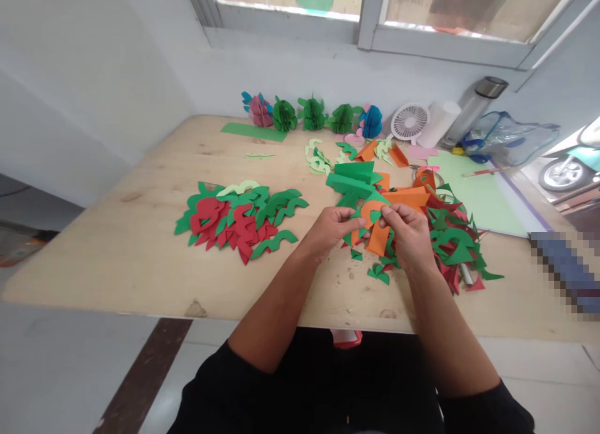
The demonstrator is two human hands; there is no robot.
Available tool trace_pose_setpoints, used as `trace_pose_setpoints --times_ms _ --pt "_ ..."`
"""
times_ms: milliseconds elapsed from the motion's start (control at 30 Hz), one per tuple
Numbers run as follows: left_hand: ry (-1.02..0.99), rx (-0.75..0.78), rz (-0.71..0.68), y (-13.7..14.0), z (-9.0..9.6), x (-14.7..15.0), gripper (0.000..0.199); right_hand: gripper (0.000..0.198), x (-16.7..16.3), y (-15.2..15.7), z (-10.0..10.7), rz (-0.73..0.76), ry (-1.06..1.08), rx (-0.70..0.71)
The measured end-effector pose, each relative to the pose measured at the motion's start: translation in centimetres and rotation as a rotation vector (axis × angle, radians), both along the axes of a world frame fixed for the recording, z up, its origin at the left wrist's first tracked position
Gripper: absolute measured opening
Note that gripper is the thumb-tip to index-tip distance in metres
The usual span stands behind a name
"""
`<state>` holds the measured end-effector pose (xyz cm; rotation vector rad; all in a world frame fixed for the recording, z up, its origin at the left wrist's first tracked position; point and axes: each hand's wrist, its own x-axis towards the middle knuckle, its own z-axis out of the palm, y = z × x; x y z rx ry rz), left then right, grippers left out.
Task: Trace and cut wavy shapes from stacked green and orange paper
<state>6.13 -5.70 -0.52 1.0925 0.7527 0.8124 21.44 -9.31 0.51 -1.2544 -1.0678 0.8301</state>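
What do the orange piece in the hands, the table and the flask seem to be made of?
Orange piece: probably matte paper or thin card; it looks thin, evenly coloured and without gloss.
Table: wood or a wood-look top, fairly dull, judging by its pale tan surface and darker knot-like spots.
Flask: shiny metal-looking cap; smooth body, perhaps glass or clear plastic, as it looks see-through.

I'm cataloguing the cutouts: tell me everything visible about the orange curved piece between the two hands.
The orange curved piece looks like plain paper or thin card, cut as a rounded arch, with green showing through its opening. It is held over green paper and orange strips on the wooden table. The left hand pinches its left end and the right hand its right side; those edges are partly hidden. Whether it is one layer or several, I cannot tell.
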Motion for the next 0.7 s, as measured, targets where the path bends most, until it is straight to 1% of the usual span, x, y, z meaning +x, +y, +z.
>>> trace_pose_setpoints --times_ms 333,500,700 --pt "0.042 0.0 0.033 -0.12 0.37 0.22 0.035 0.026 -0.03 -0.02 0.11 0.004 -0.014 -0.01" --pt "0.045 0.054 0.058 -0.07 0.23 0.18 0.034 0.029 0.03 -0.02 0.16 0.027 -0.026 -0.038" --pt "0.161 0.12 0.099 0.08 -0.22 -0.06 0.033 0.031 0.27 -0.02 0.15 0.043 -0.048 -0.068"
